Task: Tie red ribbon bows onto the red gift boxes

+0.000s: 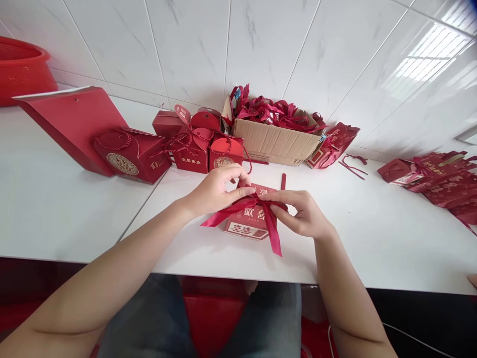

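A small red box [248, 219] with pale characters stands on the white table in front of me. Across its top runs a dark pink ribbon [275, 238], knotted or looped at the middle, with one tail out to the left and another hanging down the front. My left hand [225, 186] pinches the ribbon at the left of the knot, thumb and finger closed. From the right, my right hand [298, 211] has its fingers closed on the ribbon's right loop. The fingers partly cover the box top.
Behind stands a cardboard box [276, 141] full of ribbons. Red gift boxes [192, 149] and a large red carton [78, 124] are at the left, below a red basin [24, 72]. More red boxes [443, 179] lie at the right. A person's fingers [472, 279] show at the right edge.
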{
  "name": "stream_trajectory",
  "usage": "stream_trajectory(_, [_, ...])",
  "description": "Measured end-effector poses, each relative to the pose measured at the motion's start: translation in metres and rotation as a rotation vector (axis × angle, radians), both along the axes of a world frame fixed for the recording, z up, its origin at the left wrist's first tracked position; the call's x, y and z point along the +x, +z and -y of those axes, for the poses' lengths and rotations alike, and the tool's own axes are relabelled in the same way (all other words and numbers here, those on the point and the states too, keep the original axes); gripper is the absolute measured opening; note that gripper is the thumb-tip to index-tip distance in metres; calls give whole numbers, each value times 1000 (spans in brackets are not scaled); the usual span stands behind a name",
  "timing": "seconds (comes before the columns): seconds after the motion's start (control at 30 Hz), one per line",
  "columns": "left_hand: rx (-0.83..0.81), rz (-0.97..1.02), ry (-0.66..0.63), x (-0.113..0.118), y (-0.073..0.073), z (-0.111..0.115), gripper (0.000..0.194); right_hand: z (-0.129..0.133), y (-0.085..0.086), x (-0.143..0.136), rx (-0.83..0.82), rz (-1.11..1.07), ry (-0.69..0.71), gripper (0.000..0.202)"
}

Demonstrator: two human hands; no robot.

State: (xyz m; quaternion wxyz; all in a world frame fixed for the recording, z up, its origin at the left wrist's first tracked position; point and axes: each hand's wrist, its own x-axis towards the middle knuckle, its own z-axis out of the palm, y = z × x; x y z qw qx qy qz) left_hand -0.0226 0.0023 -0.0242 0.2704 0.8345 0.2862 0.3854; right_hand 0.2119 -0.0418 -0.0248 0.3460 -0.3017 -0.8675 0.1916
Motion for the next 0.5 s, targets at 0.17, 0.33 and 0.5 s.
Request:
stream_trajectory(0.17, [-91,-39,-81,-2,4,0,8,-1,0,0,-35,2,-14,37])
stream_trajectory(0.33, [-127,21,-22,3,2,4,6,-2,-1,-1,-22,-19,-6,41])
stream_trajectory(0.5, [-168,102,67,11,2,13,7,-1,-1,-5,19,-33,26,41])
